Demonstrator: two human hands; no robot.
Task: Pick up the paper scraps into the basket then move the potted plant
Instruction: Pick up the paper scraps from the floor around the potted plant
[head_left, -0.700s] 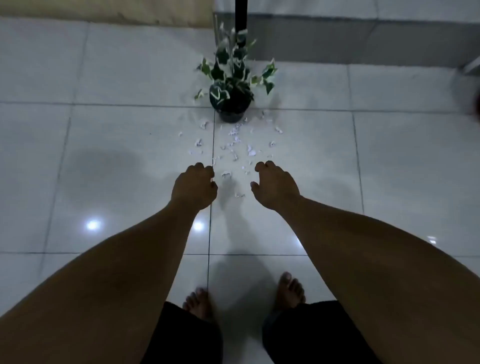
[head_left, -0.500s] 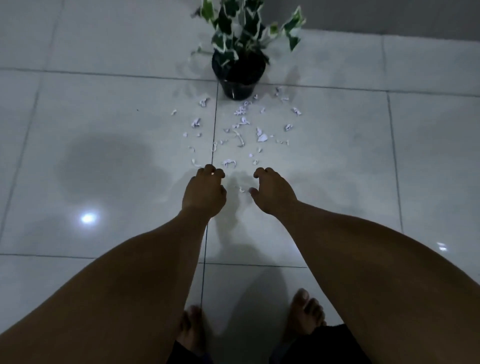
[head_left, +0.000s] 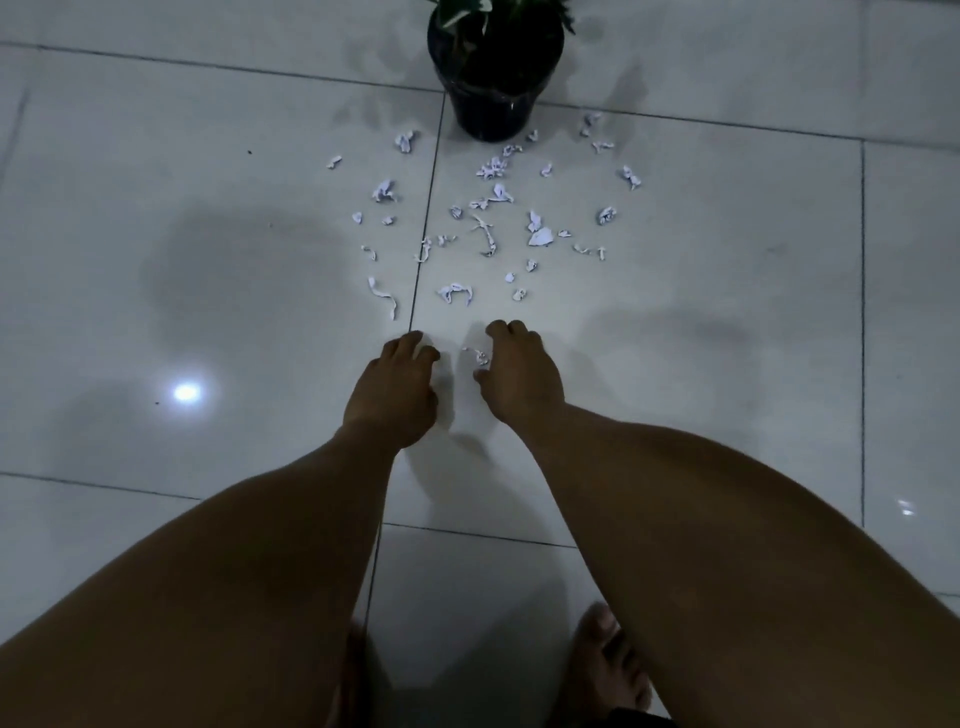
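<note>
Several white paper scraps (head_left: 491, 228) lie scattered on the pale tiled floor in front of a black potted plant (head_left: 496, 78), whose leaves are cut off by the top edge. My left hand (head_left: 392, 392) hovers low over the floor just short of the scraps, fingers curled and apart, holding nothing. My right hand (head_left: 519, 371) is beside it, with its fingers curved around a small scrap (head_left: 478, 356) on the floor; I cannot tell whether it grips that scrap. No basket is in view.
Glossy floor tiles (head_left: 208, 291) with dark grout lines spread all around, with a bright light reflection (head_left: 186, 392) at the left. My bare feet (head_left: 610, 670) stand at the bottom edge.
The view has dropped closer to the floor and the plant now sits at the top edge. Both hands have moved nearer to the closest scraps; the right hand's fingers now reach one.
</note>
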